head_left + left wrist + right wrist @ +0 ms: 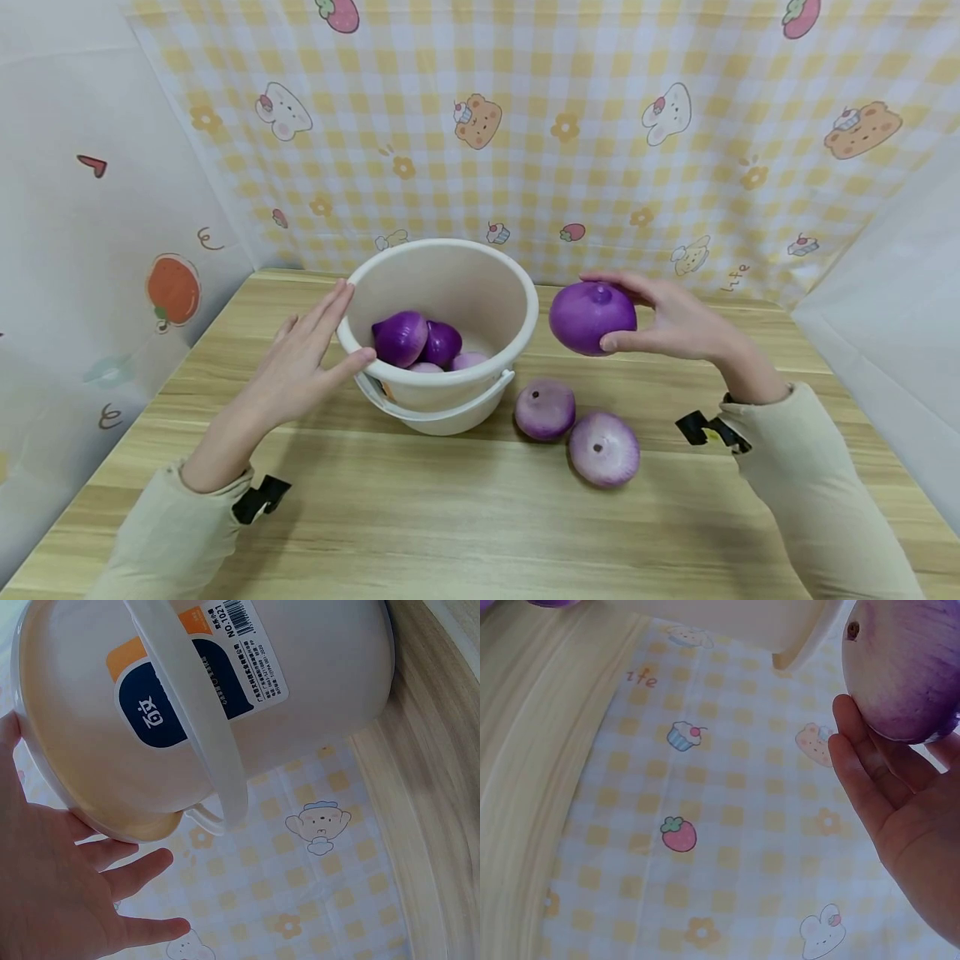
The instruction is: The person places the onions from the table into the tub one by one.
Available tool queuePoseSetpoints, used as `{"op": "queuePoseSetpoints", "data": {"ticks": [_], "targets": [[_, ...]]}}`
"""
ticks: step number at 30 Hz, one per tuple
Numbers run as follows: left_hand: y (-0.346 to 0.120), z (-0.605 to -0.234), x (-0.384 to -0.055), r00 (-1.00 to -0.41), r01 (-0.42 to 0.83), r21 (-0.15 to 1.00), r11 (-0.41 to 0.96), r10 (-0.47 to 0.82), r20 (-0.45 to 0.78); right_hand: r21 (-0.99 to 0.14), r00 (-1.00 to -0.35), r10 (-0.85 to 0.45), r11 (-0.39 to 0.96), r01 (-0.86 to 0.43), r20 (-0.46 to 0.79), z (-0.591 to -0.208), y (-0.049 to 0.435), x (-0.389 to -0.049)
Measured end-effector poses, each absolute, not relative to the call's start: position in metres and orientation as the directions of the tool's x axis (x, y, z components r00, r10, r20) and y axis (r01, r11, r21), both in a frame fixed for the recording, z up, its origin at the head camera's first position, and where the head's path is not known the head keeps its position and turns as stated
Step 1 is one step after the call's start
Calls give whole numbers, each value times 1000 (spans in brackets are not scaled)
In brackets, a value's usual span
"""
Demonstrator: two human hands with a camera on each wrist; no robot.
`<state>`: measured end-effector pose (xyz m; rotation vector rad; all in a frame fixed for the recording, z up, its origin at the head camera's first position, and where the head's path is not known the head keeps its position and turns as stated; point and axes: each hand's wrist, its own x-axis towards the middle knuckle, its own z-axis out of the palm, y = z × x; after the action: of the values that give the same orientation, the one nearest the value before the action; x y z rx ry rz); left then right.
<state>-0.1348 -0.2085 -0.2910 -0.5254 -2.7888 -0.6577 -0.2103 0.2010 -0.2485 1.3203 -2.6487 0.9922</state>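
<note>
My right hand [671, 321] holds a purple onion [588, 321] between thumb and fingers, above the table and just right of the white bucket [431, 390]. In the right wrist view the held onion [904, 664] shows a pale underside with a dark root spot. At the bucket's left rim, my left hand [303, 367] has its fingers extended, thumb over the near edge. The left wrist view shows those fingers [142, 874] spread along the rim. Inside the bucket lie two dark purple onions [401, 337], with paler ones [468, 360] partly hidden by the near wall.
Two onions, one [545, 409] nearer the bucket and one [604, 448] closer to me, sit root side up on the wooden table [450, 533]. The bucket's handle [450, 410] hangs down in front. A yellow checked curtain [525, 150] stands behind the table.
</note>
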Motion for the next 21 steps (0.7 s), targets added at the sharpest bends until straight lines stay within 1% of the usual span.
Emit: {"op": "queuePoseSetpoints", "data": {"ticks": [9,21], "targets": [[-209,-290,-135,-909,393,384,835,291,298,-541,-624,-730,418,-730,279,-240,190,-213],[-209,-290,-135,-913,385,377,842,289,287,-516,-608,-738,413,-751,294,-229,178,-217]]}}
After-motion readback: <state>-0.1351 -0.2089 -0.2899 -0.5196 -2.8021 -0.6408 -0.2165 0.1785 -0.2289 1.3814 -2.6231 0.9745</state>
